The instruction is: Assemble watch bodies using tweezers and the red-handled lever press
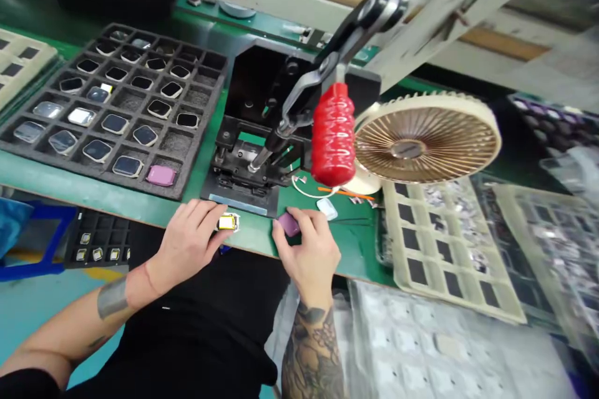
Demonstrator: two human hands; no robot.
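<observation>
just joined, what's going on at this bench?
A person works with both hands at the edge of a green bench. The left hand holds a small white-and-yellow piece; the right hand holds a purple piece. Just beyond stands a black press with a red handle. To its left, a dark tray holds mostly dark-faced pieces, plus a pink one.

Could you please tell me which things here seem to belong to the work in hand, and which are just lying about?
Likely in use:
- Yellow-edged part, in the left hand
- Purple case, in the right hand
- Red-handled press
- Dark tray

Likely just lying about:
- Fan
- Orange stick
</observation>
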